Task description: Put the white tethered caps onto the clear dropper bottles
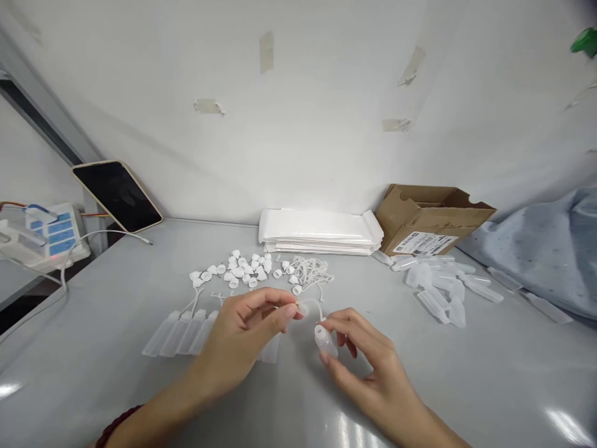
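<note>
Just above the grey table [93, 373], grips a small translucent bottle [325, 341] in the fingertips of the right hand [368, 364], pinches the whitish, thin-stranded cap [302, 307] between thumb and forefinger of the left hand [242, 339], just beside the bottle's neck.

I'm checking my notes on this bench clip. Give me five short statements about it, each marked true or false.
1. The right hand holds a small clear bottle. True.
2. The left hand pinches a small cap at its fingertips. True.
3. The pile of white caps lies inside the cardboard box. False: it lies on the table, left of the box.
4. The phone lies flat just in front of the hands. False: it leans against the wall at the far left.
5. A row of clear bottles lies on the table by the left hand. True.
</note>
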